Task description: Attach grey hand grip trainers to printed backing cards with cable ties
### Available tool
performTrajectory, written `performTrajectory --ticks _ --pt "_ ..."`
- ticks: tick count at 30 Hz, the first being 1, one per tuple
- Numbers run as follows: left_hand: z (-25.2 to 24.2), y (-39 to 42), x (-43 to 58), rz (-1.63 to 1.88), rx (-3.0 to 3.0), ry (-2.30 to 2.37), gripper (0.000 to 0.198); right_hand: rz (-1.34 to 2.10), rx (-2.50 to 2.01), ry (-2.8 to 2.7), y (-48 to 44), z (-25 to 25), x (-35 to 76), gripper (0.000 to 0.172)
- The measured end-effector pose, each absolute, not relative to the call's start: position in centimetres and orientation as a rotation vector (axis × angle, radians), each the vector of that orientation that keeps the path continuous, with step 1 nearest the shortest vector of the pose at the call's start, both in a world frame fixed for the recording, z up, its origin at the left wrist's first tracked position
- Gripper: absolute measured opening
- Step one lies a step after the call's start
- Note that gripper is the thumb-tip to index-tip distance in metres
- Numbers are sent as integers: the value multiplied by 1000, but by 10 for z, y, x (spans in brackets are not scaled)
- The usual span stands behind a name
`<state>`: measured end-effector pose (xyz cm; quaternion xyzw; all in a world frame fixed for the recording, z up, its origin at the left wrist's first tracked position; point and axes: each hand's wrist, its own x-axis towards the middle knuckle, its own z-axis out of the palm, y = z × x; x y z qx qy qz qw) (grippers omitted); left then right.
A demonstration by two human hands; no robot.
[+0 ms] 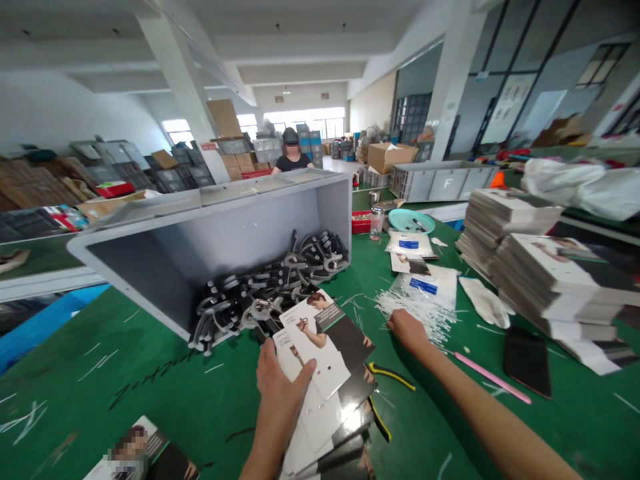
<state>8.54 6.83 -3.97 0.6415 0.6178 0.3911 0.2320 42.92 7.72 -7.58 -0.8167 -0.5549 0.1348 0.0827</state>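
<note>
My left hand point(283, 383) grips the left edge of a printed card point(320, 327), thumb on top, above a fanned pile of similar cards point(313, 417). My right hand point(407, 328) is closed at the left side of a heap of thin white plastic ties point(433, 320); whatever its fingertips pinch is too small to make out. Left of the cards, a grey crate point(250, 223) lies on its side with black and grey handled parts point(270, 290) spilling from its opening. Pliers with yellow and black handles point(393, 375) lie partly under the cards.
Tall card stacks point(545, 273) stand at the right, near a white glove point(485, 301), a dark phone point(527, 360) and a pink pen-like tool point(493, 378). Behind are plastic bags point(435, 283), a glass jar point(377, 223) and a turquoise plate point(411, 221). A person point(293, 157) is beyond the crate.
</note>
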Motion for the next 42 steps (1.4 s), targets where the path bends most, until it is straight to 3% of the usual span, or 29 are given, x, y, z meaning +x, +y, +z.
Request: performTrajectory --ticks 9,15,22,29,37,42 --pt "-34 68 46 983 1421 1413 61 581 -2297 -1720 93 -59 448 25" --pt "-34 72 56 992 1523 1470 75 660 -2045 -1584 87 -41 455 19" --pt "-39 75 45 1028 1297 1373 58 668 -1830 -1458 71 -21 437 30" --pt "-15 47 37 1381 1091 1330 54 826 -1537 -1375 62 8 418 35" --pt "-9 7 24 1429 778 1159 53 1192 -938 -1405 67 59 265 20" --pt "-18 -9 13 1431 734 1200 50 962 -1041 -1814 68 35 191 25"
